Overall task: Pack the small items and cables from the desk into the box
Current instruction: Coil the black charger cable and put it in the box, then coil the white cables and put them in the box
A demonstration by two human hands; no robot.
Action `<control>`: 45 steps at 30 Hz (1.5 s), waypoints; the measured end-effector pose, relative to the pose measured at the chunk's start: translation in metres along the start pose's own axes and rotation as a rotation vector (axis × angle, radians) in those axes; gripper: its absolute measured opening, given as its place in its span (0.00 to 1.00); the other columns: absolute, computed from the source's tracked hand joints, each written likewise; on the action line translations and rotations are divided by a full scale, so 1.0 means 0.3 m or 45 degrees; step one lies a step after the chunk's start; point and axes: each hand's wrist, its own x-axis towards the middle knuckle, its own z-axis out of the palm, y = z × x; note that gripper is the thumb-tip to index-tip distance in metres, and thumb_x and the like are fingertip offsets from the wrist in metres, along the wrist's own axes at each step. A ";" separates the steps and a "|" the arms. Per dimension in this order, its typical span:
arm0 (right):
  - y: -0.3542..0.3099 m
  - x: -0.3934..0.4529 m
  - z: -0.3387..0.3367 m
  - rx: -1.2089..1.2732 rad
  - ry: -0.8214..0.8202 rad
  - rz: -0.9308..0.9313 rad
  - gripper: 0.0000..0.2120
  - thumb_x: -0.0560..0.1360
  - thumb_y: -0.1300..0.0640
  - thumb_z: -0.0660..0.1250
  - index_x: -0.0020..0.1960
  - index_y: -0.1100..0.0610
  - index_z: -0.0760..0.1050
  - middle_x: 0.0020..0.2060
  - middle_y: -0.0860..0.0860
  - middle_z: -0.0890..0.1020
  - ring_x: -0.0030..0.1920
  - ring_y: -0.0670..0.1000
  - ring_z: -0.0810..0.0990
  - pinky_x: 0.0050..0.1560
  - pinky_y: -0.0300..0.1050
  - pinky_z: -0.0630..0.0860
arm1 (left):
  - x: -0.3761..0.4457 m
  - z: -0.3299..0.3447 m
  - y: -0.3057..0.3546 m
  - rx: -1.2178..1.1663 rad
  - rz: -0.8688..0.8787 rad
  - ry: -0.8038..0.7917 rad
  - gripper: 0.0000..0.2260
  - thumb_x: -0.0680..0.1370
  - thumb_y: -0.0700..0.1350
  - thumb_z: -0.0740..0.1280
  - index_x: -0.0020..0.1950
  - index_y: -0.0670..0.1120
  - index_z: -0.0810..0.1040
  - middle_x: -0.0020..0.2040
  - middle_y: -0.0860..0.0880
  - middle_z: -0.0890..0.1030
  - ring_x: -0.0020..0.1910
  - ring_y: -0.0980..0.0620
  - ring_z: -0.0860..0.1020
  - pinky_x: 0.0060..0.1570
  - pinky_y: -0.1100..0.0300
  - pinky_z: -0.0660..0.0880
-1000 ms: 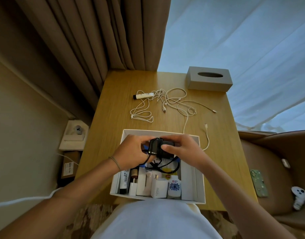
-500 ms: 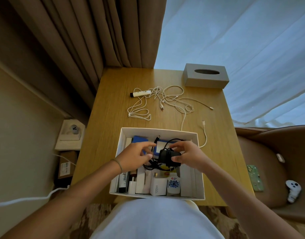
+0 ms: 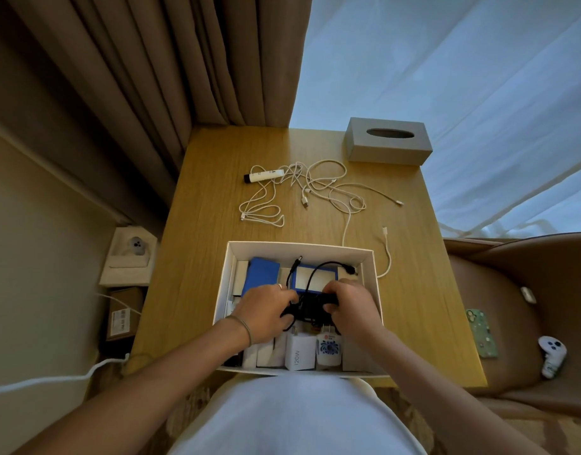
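Note:
A white box (image 3: 299,248) sits at the near edge of the wooden desk (image 3: 200,257). Inside it, my left hand (image 3: 266,311) and my right hand (image 3: 354,307) both press on a black power adapter (image 3: 317,305) with its black cable (image 3: 318,270) looping over blue cases. White chargers (image 3: 300,353) stand along the box's near side. Beyond the box lie tangled white cables (image 3: 315,188) and a white tube (image 3: 264,175) with a black cap.
A grey tissue box (image 3: 389,144) stands at the desk's far right corner. Curtains hang behind the desk. A brown chair (image 3: 512,323) on the right holds a green phone case and a white controller. Boxes and a wall socket are on the left floor.
Both hands have lowered the black adapter from above the box's far rim down into the middle of the box.

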 end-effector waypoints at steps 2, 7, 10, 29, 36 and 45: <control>-0.005 -0.007 0.008 -0.154 0.027 -0.077 0.12 0.77 0.60 0.70 0.60 0.56 0.81 0.57 0.52 0.78 0.57 0.54 0.76 0.55 0.47 0.77 | -0.003 0.008 -0.003 -0.010 -0.004 0.014 0.15 0.79 0.49 0.68 0.66 0.53 0.78 0.57 0.51 0.82 0.54 0.51 0.80 0.55 0.55 0.78; -0.037 0.000 0.000 -0.339 -0.035 -0.131 0.10 0.78 0.63 0.67 0.58 0.56 0.81 0.51 0.53 0.80 0.49 0.54 0.78 0.44 0.44 0.76 | -0.006 0.010 0.000 -0.053 0.020 0.104 0.13 0.80 0.47 0.65 0.65 0.52 0.79 0.57 0.53 0.83 0.54 0.53 0.80 0.54 0.57 0.78; -0.044 0.013 -0.028 -0.375 -0.038 -0.114 0.10 0.75 0.66 0.66 0.52 0.56 0.80 0.46 0.53 0.83 0.46 0.54 0.80 0.42 0.45 0.76 | 0.002 -0.012 0.014 -0.092 0.053 0.190 0.11 0.81 0.46 0.65 0.62 0.51 0.80 0.53 0.53 0.83 0.51 0.54 0.80 0.52 0.58 0.78; -0.132 0.411 -0.353 0.269 0.274 0.013 0.14 0.76 0.59 0.63 0.53 0.46 0.83 0.26 0.41 0.77 0.25 0.42 0.75 0.29 0.41 0.75 | 0.404 -0.389 -0.120 -0.157 -0.252 0.356 0.08 0.80 0.43 0.66 0.56 0.52 0.82 0.47 0.57 0.81 0.42 0.60 0.78 0.41 0.65 0.79; -0.134 0.610 -0.305 0.252 0.137 0.015 0.13 0.76 0.60 0.64 0.51 0.48 0.85 0.44 0.45 0.87 0.29 0.43 0.79 0.34 0.43 0.80 | 0.630 -0.412 -0.322 -0.035 -0.484 0.238 0.09 0.79 0.44 0.65 0.56 0.53 0.83 0.49 0.53 0.84 0.40 0.57 0.79 0.35 0.63 0.74; -0.130 0.724 -0.199 0.188 -0.009 0.005 0.14 0.77 0.58 0.64 0.53 0.46 0.84 0.47 0.45 0.87 0.43 0.46 0.83 0.40 0.41 0.79 | 0.899 -0.331 -0.506 0.219 -0.419 0.210 0.17 0.77 0.38 0.67 0.63 0.51 0.77 0.59 0.50 0.79 0.55 0.48 0.77 0.49 0.53 0.78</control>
